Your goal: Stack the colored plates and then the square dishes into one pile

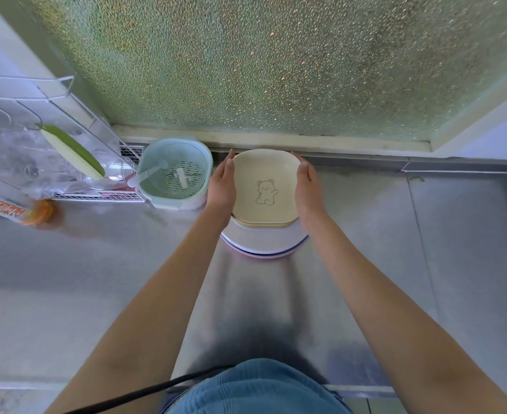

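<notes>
A stack of square dishes (265, 186), the top one cream with a bear drawing, rests on a pile of round colored plates (264, 245) whose white, purple and pink rims show below. My left hand (222, 186) presses flat against the left side of the square dishes. My right hand (307, 189) holds the right side. Pastel edges of the lower square dishes show at the front of the stack. The pile stands on the steel counter near the back wall.
A pale blue strainer basket (174, 171) with a white spoon sits just left of the pile. Further left is a wire dish rack (67, 144) with a green-and-cream board and clear plastic. An orange packet (10, 209) lies at the far left. A raised counter edge (455, 167) runs at the right.
</notes>
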